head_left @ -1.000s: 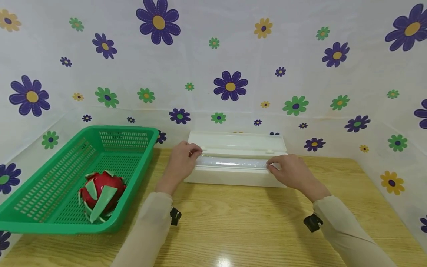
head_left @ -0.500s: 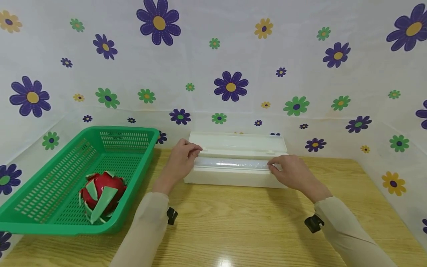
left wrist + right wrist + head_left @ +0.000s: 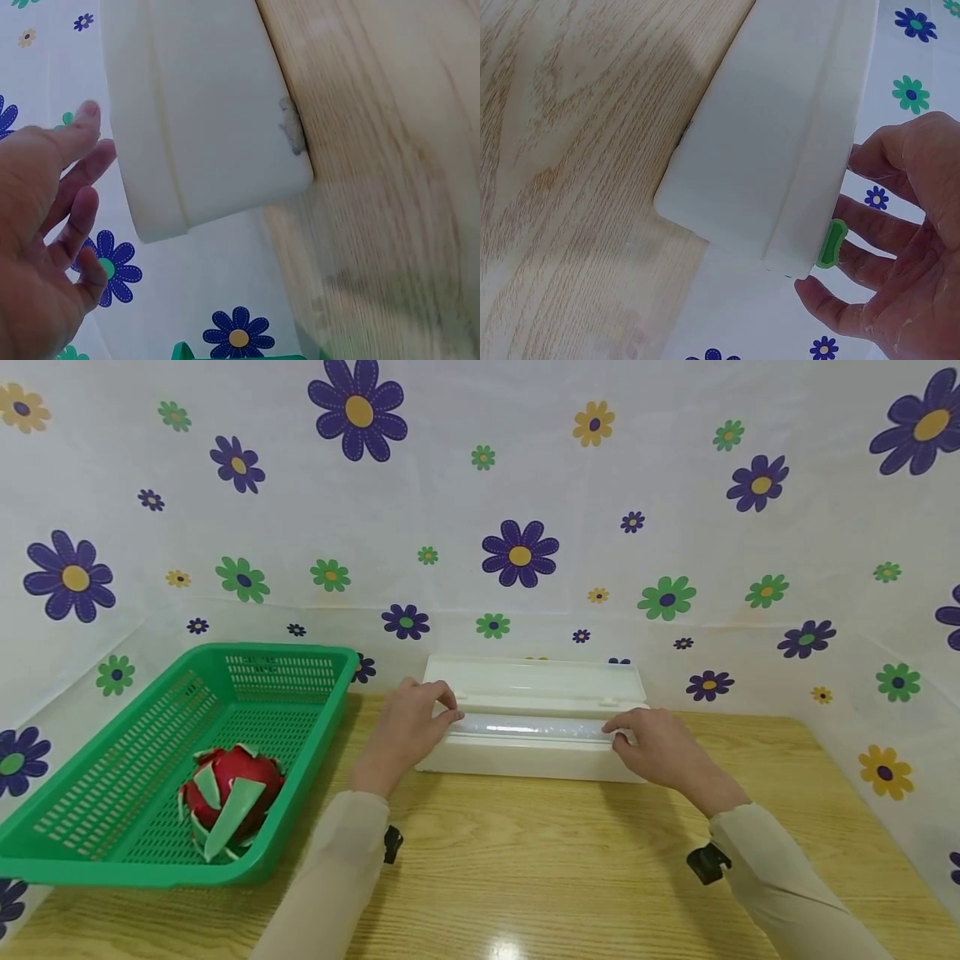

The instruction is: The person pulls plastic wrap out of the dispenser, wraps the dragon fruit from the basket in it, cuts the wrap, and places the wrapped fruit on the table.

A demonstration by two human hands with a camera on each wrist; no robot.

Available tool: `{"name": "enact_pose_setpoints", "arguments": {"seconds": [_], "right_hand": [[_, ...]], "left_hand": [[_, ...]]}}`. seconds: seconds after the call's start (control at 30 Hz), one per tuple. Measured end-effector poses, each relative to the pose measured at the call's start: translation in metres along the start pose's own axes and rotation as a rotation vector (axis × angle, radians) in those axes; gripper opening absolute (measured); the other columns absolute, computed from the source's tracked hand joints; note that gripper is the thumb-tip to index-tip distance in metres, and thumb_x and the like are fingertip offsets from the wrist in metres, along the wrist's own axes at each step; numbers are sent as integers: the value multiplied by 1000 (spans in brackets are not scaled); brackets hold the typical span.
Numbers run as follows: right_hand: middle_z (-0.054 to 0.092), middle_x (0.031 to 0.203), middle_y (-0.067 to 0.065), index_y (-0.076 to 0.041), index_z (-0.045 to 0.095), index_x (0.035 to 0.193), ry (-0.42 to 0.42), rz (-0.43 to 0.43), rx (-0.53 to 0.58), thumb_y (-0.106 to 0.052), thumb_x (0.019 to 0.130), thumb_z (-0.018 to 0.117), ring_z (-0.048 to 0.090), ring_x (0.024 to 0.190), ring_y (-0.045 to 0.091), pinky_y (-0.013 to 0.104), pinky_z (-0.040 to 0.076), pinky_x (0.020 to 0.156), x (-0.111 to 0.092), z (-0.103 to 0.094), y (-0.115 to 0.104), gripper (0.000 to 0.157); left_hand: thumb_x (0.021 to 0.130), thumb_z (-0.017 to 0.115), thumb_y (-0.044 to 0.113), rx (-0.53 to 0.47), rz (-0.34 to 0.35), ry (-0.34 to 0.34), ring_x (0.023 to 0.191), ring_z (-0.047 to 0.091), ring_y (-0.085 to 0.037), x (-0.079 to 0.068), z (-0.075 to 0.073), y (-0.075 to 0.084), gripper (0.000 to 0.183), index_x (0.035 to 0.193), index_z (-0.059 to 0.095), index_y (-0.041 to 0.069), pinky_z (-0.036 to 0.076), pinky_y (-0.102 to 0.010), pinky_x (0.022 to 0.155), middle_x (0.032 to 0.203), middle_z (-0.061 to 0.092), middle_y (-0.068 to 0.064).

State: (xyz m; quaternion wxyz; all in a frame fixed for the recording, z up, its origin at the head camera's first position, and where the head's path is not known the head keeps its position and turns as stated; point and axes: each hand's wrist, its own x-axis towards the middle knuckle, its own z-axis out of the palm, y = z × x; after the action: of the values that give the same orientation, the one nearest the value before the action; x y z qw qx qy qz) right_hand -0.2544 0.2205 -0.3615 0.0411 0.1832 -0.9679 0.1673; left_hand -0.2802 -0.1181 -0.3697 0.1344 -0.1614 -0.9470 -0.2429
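A white plastic-wrap dispenser box [image 3: 536,758] lies with its lid [image 3: 525,678] raised at the back. Inside it sits a roll of clear plastic wrap [image 3: 525,727]. My left hand [image 3: 405,727] is at the roll's left end, thumb and forefinger slightly apart; in the left wrist view the other fingers [image 3: 75,225] are loosely bent beside the box. My right hand [image 3: 660,743] reaches the roll's right end with thumb and forefinger. In the right wrist view their tips are partly behind the box edge, so whether they pinch film cannot be told.
A green plastic basket [image 3: 311,760] stands on the left of the wooden table [image 3: 510,843]. In it lies a red dragon fruit [image 3: 247,772] with green scales. A flowered white cloth [image 3: 450,510] rises behind the box. A green tab [image 3: 831,244] shows on the box's right end.
My left hand first pinches at the roll's left end, shifts slightly left, then comes back right with thumb and forefinger parted. My right hand slides very slightly right. The box stays put.
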Motion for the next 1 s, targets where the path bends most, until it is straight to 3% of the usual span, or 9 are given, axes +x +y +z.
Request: {"name": "enact_pose_setpoints", "arguments": {"seconds": [0.2,0.3,0.4,0.67,0.83,1.0], "right_hand": [[76,111,18,-2,76,114,-10,2,27,-9,96,58,48,63,15,31,41,62,0,2,2,27],[74,118,20,-1,74,118,-7,1,24,-15,98,60,66,81,24,42,56,77,0,5,2,28],[74,119,21,1,72,121,7,-5,10,-18,99,64,71,100,32,53,57,91,2,5,3,30],[76,101,17,3,76,104,41,-7,20,-7,97,67,69,84,24,42,60,78,7,5,11,15],[73,102,17,4,70,107,44,13,56,-7,99,62,68,87,26,46,60,84,8,6,16,15],[72,112,20,3,69,116,3,14,91,-12,102,61,68,102,34,51,57,93,9,4,19,22]], "left_hand": [[96,72,26,75,-23,98,81,54,-24,1,6,2,12,96,69,14,37,-39,80,85,74,-2],[97,72,26,89,-46,127,80,55,-24,1,8,3,13,98,69,14,37,-37,78,84,73,-3],[97,71,26,83,-63,147,79,55,-25,2,9,3,13,99,69,13,37,-37,77,85,73,-4],[98,70,25,49,-84,135,79,57,-25,4,9,4,12,101,69,13,36,-34,75,87,73,-5],[99,69,25,31,-89,121,77,58,-24,5,9,4,13,101,67,13,35,-34,75,86,72,-6],[99,69,26,14,-91,113,78,58,-24,5,9,4,14,101,67,13,37,-35,76,86,72,-6]]}}
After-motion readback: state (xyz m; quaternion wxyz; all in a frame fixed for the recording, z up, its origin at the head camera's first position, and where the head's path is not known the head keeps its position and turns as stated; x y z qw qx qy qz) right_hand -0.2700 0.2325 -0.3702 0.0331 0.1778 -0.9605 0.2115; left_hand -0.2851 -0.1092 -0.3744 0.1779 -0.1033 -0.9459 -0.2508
